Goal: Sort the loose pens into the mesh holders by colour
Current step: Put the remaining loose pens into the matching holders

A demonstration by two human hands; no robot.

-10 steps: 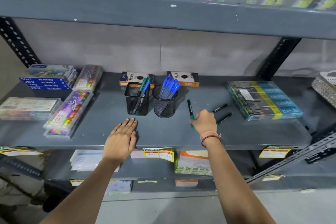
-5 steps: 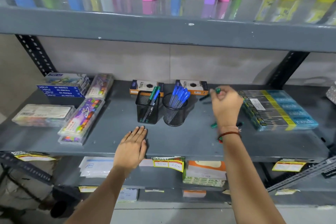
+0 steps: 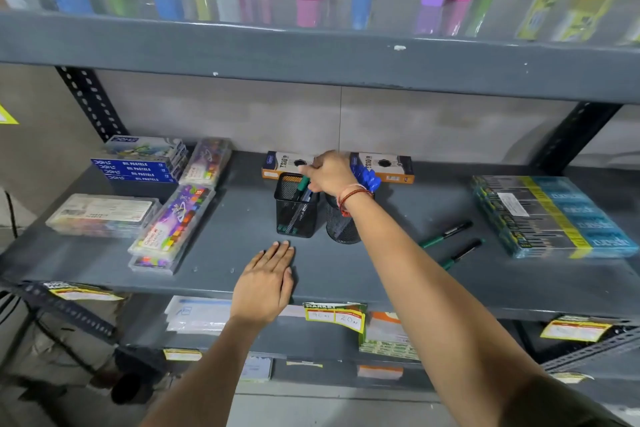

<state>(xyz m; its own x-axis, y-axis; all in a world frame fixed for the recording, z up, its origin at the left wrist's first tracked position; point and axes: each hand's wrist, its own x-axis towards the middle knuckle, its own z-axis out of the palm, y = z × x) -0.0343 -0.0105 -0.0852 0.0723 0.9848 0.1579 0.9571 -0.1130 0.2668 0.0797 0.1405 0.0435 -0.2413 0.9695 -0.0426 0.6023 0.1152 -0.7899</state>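
A square black mesh holder with green pens stands mid-shelf, and a round mesh holder with blue pens is right beside it, partly hidden by my forearm. My right hand hovers over the square holder, its fingertips pinching the top of a green pen whose lower end is inside the holder. My left hand lies flat and empty on the shelf in front of the holders. Two loose green-and-black pens lie to the right.
Oil pastel boxes and crayon cases fill the shelf's left side. Two orange-and-black boxes sit behind the holders. A teal wrapped pack lies at the right. The upper shelf's edge hangs low overhead.
My right hand picked a green pen off the shelf, lifted it and carried it left to the square holder. My left hand stayed flat. The camera moved closer.
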